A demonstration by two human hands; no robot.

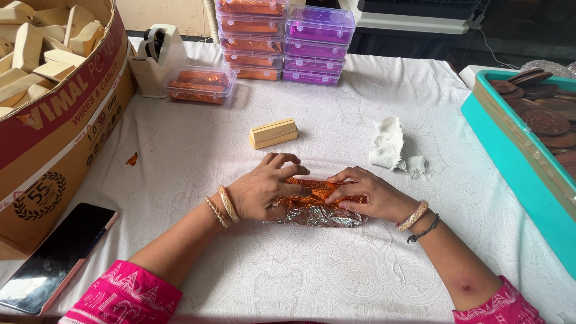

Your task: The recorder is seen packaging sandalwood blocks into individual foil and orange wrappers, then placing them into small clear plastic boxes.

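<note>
A tape dispenser [155, 57], stacked clear boxes [285, 39], a wooden block [273, 132], a crumpled cloth [390, 147], and a phone [57, 258].

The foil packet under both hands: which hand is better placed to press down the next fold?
Probably the right hand. Its fingertips lie on the orange top of the foil packet at the fold, while the left hand lies flat over the packet's left end, holding it down.

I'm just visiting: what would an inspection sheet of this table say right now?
Surface: white patterned tablecloth.
Job's things: foil-wrapped block, orange and silver; bare wooden block beyond it.
Clutter: crumpled white cloth, phone, tape dispenser.
Hands: left hand and right hand both press on the foil.
Cables: dark cable at far right.
Surroundings: cardboard box of wooden blocks, stacked clear boxes, teal tray of brown discs.
</note>
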